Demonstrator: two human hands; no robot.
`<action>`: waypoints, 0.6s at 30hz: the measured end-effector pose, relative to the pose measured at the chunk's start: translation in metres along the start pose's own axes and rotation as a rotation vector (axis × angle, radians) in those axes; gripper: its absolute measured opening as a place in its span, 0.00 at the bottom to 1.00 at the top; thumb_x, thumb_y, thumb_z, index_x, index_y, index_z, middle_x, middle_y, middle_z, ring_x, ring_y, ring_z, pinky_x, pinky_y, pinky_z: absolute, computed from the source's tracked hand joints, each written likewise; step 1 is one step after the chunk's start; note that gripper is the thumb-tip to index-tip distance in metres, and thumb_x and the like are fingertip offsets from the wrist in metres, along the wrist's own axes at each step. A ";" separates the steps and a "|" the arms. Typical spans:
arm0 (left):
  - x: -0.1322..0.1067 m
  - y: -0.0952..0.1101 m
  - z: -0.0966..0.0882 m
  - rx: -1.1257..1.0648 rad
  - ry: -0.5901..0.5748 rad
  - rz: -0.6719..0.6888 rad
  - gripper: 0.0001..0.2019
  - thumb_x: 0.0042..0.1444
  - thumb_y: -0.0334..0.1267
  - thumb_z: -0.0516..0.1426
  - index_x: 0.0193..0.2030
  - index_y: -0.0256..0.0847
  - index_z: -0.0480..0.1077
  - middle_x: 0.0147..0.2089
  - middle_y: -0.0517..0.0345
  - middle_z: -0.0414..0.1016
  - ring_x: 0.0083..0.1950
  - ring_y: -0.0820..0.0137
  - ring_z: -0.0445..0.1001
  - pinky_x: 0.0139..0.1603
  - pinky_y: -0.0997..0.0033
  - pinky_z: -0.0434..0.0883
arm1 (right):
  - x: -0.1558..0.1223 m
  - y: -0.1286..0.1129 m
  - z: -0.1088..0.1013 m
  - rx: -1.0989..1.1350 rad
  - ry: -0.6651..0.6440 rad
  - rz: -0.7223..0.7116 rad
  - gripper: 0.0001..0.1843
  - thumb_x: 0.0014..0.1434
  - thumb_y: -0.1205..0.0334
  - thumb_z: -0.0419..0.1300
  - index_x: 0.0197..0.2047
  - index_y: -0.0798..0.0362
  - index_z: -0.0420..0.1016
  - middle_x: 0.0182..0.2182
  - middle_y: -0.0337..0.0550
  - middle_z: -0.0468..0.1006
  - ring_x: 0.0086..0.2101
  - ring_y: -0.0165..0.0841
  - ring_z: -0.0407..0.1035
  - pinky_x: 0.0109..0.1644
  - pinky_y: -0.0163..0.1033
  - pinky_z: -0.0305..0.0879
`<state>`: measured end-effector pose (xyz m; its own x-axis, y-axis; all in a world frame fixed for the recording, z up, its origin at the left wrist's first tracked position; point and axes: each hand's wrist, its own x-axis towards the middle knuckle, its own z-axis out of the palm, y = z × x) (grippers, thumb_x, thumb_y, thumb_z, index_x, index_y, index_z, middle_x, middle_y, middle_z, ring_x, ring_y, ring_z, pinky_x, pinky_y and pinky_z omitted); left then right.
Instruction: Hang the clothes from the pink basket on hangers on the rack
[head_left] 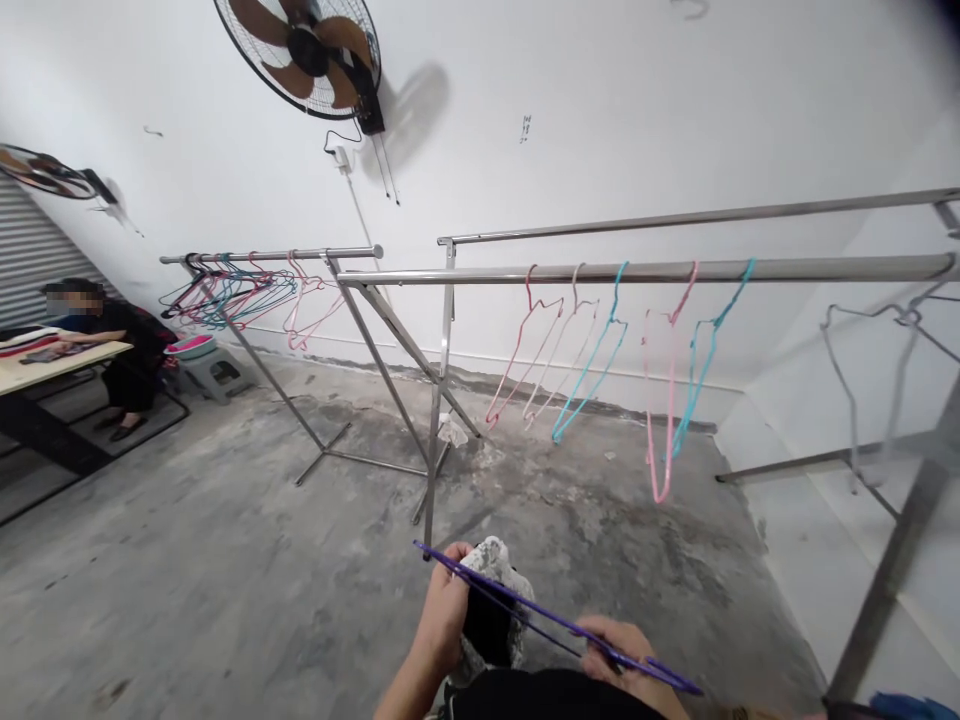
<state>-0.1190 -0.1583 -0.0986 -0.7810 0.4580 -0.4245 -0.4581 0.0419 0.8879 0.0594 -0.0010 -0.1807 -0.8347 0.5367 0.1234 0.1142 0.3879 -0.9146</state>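
Note:
A thin purple clothes hanger (540,609) slants across the bottom of the view, from upper left to lower right. My left hand (448,607) is closed at its upper left end, with its fingertips partly hidden behind it. Toward the other end, my right hand (619,645) has its fingers curled round the hanger. Just right of my left hand, behind the hanger, is a white textured piece (493,553) with a black middle; I cannot tell what it is or whether the hand holds it too. Black cloth (551,697) lies below.
A metal clothes rack (450,277) stands ahead, with pink, white and blue hangers (615,350) on its bar. Another rack (270,256) at left carries many hangers. A person (90,340) sits at a table (56,372) far left. Wall fans (307,50) hang above.

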 end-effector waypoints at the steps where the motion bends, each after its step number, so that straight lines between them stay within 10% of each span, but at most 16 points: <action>1: -0.003 0.000 0.005 0.004 0.008 0.008 0.22 0.39 0.52 0.67 0.27 0.41 0.61 0.18 0.71 0.60 0.21 0.79 0.58 0.24 0.79 0.54 | -0.003 -0.002 -0.008 0.016 -0.042 0.066 0.18 0.44 0.34 0.60 0.29 0.34 0.84 0.18 0.45 0.77 0.21 0.43 0.73 0.26 0.45 0.70; 5: -0.008 -0.002 0.017 0.010 0.029 0.004 0.21 0.39 0.51 0.66 0.28 0.41 0.60 0.18 0.71 0.59 0.21 0.78 0.58 0.24 0.78 0.54 | -0.022 0.000 -0.036 -0.013 -0.013 0.164 0.19 0.45 0.30 0.55 0.33 0.23 0.82 0.35 0.48 0.83 0.40 0.54 0.77 0.46 0.56 0.73; 14: -0.001 -0.008 0.023 -0.086 0.111 0.080 0.13 0.38 0.40 0.58 0.33 0.42 0.64 0.19 0.70 0.61 0.22 0.76 0.60 0.26 0.77 0.56 | -0.043 0.009 -0.077 -0.135 -0.212 0.162 0.27 0.56 0.31 0.44 0.30 0.26 0.83 0.23 0.47 0.79 0.35 0.49 0.77 0.46 0.52 0.73; 18: -0.001 -0.011 0.026 0.065 0.168 0.234 0.09 0.42 0.40 0.57 0.29 0.42 0.62 0.20 0.70 0.58 0.22 0.76 0.57 0.26 0.76 0.55 | -0.051 0.004 -0.072 -0.178 0.082 0.168 0.31 0.56 0.29 0.44 0.26 0.33 0.83 0.30 0.45 0.81 0.36 0.46 0.76 0.45 0.48 0.72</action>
<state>-0.1020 -0.1359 -0.1039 -0.9242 0.3083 -0.2255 -0.2334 0.0113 0.9723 0.1413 0.0267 -0.1627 -0.7502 0.6610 0.0132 0.3466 0.4101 -0.8436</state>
